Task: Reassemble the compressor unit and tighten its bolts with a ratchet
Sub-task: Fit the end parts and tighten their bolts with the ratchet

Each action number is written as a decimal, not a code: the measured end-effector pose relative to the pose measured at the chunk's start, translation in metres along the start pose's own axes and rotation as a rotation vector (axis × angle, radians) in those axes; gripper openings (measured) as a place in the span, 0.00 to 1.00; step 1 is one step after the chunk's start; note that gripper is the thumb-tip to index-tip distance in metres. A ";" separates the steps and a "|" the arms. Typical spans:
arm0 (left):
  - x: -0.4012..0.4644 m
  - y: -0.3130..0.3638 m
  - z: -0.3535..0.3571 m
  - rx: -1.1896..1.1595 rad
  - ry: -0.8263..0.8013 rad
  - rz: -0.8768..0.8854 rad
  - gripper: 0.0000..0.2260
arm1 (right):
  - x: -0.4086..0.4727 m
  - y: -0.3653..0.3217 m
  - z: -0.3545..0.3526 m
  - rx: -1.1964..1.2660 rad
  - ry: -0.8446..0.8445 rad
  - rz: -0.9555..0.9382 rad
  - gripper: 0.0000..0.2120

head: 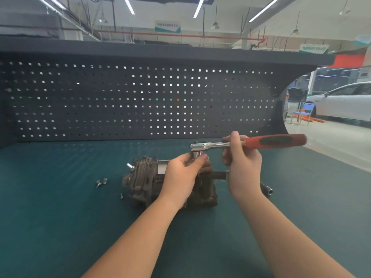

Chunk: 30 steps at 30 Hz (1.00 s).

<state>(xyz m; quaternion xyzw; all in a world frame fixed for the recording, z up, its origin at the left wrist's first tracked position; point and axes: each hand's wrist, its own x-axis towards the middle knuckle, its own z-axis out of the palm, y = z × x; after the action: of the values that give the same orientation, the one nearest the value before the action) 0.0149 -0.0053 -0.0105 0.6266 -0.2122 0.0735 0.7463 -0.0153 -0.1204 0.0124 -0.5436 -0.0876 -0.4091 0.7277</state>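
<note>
Filling most of the view is the dark teal bench mat [60, 207], with a black perforated pegboard back panel [120, 101] standing behind it. Sitting mid-bench is the grimy dark-brown finned metal compressor unit [140, 181], lying on its side with a small silver stub poking out at its upper left; its right half is mostly covered by the hands, so can't really see how the halves meet.

Both bare forearms come in from the bottom edge. The right hand [243, 167] is raised above the unit, fingers wrapped around the chrome shank of the red-and-black-handled ratchet [251, 143], thumb sticking up. The ratchet lies roughly level, handle out to the right, head over the top of the unit. The left hand [180, 175] rests on the unit, fingers curled and pinching the chrome socket [197, 155] under the ratchet head. Whatever bolt it sits on is hidden by the fingers.

Smaller stuff: a dark socket extension [267, 189] peeks out from behind the right wrist, mostly hidden. A couple of loose silver bolts [101, 182] lie on the mat left of the unit, well apart from it.
</note>
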 end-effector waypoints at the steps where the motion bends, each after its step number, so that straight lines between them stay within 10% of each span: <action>1: -0.002 0.001 0.000 -0.012 0.011 0.010 0.03 | -0.006 -0.003 0.002 -0.122 -0.011 -0.162 0.11; 11: -0.002 0.003 -0.003 0.047 -0.038 0.066 0.07 | -0.020 -0.005 0.008 -0.409 -0.298 -0.509 0.04; 19: 0.000 0.002 -0.001 0.066 -0.045 0.021 0.07 | 0.015 0.006 -0.007 0.319 -0.012 0.541 0.11; 27: -0.007 0.008 0.002 0.031 -0.036 0.036 0.10 | -0.026 -0.003 0.013 -0.483 -0.164 -0.624 0.10; 30: -0.007 0.008 0.002 0.042 -0.052 0.030 0.19 | -0.030 -0.004 0.017 -0.537 -0.240 -0.628 0.11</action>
<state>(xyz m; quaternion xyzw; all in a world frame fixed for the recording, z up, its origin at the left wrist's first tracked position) 0.0052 -0.0043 -0.0063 0.6408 -0.2393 0.0726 0.7258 -0.0320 -0.0912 0.0050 -0.7045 -0.2231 -0.5528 0.3851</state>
